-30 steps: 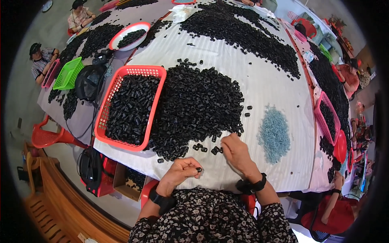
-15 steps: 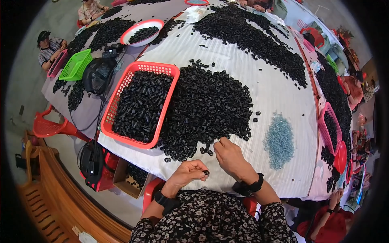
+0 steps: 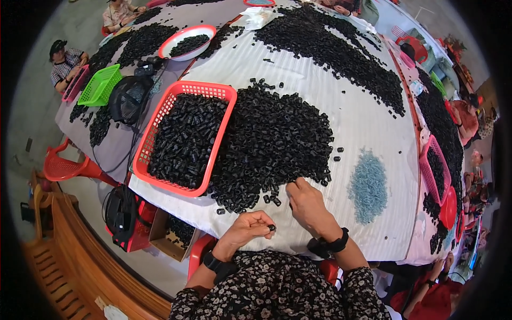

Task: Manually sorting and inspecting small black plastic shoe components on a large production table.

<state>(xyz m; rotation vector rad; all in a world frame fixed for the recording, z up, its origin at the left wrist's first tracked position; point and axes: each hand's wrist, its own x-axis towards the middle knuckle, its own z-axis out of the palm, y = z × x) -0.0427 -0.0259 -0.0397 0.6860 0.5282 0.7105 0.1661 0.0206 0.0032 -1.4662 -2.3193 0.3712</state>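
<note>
A small black cylindrical plastic piece (image 3: 271,228) sits pinched between the thumb and fingers of my left hand (image 3: 246,228), just over the near table edge. My right hand (image 3: 309,207) is closed, its fingertips at the near edge of a large pile of similar black pieces (image 3: 277,133); whatever they grip is hidden. A few loose black pieces lie between my hands and the pile. Left of the pile stands a red rectangular basket (image 3: 231,106) filled with black pieces. To the right of my right hand lies a heap of small pale-blue clear parts (image 3: 368,186).
The table has a white cloth (image 3: 298,80). Farther off are more black piles (image 3: 341,48), a red-rimmed white basin (image 3: 209,48), a green basket (image 3: 100,88), a black fan (image 3: 128,100) and a pink basket (image 3: 434,170). Other people sit around. A wooden bench (image 3: 69,240) stands at lower left.
My right hand has shifted very slightly right and up at the pile's edge. My left hand keeps its pinch on the black piece, nearly still.
</note>
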